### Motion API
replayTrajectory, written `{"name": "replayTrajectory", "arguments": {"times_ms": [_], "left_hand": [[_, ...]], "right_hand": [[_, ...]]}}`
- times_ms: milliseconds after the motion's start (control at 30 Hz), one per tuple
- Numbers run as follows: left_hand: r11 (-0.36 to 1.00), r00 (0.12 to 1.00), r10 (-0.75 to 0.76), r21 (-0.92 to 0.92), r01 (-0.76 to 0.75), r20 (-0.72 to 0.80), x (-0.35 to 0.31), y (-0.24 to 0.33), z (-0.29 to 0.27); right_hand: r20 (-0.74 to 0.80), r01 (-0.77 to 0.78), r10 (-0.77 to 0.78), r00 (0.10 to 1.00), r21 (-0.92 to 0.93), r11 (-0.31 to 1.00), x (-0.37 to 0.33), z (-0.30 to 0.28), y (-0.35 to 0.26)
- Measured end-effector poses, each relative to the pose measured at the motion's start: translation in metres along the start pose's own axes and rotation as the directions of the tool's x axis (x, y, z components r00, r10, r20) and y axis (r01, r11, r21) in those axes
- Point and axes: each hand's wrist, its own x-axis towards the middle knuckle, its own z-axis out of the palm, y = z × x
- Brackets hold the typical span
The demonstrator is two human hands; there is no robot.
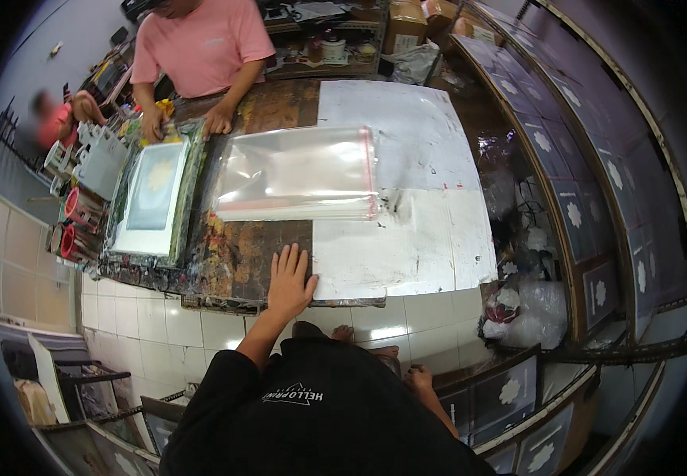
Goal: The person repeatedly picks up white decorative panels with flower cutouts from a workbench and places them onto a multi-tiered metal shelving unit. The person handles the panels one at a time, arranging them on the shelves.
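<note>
My left hand [289,279] lies flat on the near edge of the wooden table [257,252], fingers spread, palm down and holding nothing. It rests beside the corner of a white board sheet [407,254]. Just beyond it is a stack of clear plastic sleeves [296,174] with a reddish strip along the right side. Down by my right side hangs my right hand [419,379], its fingers loosely curled, with nothing seen in them. A co-worker in a pink shirt [204,47] leans over a screen-printing frame [153,190], both hands at its far end.
Paint tubs [81,208] and white containers [99,159] crowd the table's left side. Racks of printed panels [573,206] stand at the right, more frames [510,397] behind me. Plastic bags [538,313] lie on the floor. Another person [56,119] sits far left.
</note>
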Motion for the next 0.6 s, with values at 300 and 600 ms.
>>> {"name": "replayTrajectory", "arguments": {"times_ms": [300,600], "left_hand": [[1.000,0.999,-0.021,-0.024,0.020,-0.029,0.001,0.003,-0.002],[0.998,0.999,-0.049,-0.046,0.048,-0.015,-0.002,0.001,-0.004]], "right_hand": [[-0.069,0.137,-0.142,0.987,-0.078,0.988,-0.005,0.040,-0.044],[0.020,0.206,-0.231,0.973,-0.526,0.825,-0.021,0.039,-0.028]]}}
